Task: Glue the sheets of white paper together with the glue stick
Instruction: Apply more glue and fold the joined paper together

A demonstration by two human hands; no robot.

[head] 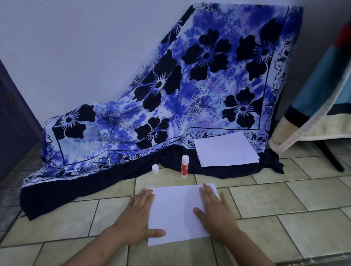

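Head view: near sheet (177, 212) lies flat on the floor tiles (272, 199), close in front of the person. Its edges run roughly square to the viewer, twisted a little. Long axis is hard to call under the wide-angle distortion.

Left hand (137, 215): flat, palm down, fingers straight and pointing far. It sits on the sheet's left edge with the thumb on the paper by the near-left corner and the fingertips at the far-left corner. The palm is mostly on tile. Nothing gripped.

Right hand (215, 209): flat, palm down, on the sheet's right part, fingers straight and reaching to the far-right corner. The thumb is spread left across the paper. Nothing gripped.

Glue stick (184, 166): upright on the floor beyond the sheet, at the dark hem of the cloth (169, 93). Long axis is vertical, white end up, red label below. It is uncapped. The cap (155, 169) stands to its left, apart from it, open end not visible.

Far sheets (225, 151): a small stack on the cloth hem, just right of the stick and beyond it, turned at an angle. Offset edges at the near side show more than one sheet.

Cloth is blue with dark flowers, draped over something against the wall. A blanket (316, 100) hangs at the right edge.
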